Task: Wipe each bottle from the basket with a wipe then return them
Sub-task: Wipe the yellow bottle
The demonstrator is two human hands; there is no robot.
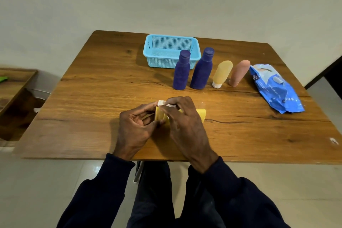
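Left hand (137,126) pinches the yellow bottle (200,114); right hand (182,118) clamps a white wipe (161,102) on it (two dark blue bottles (182,70) partly hide the basket (148,50)).

Wood seen in table (92,87) — grain, knots, dark cracks, low satin sheen. Light-blue plastic noted for basket (166,61), walls perforated. Matt plastic seen on shorter dark blue bottle (181,74) and taller dark blue bottle (201,72); same finish on yellow tube (222,72) and pink tube (238,73). Glossy crinkled film noted on wipes pack (277,92). Smooth plastic shown by yellow bottle (201,114); wipe (161,102) white, soft-looking. Floor (46,181) — glossy tile.
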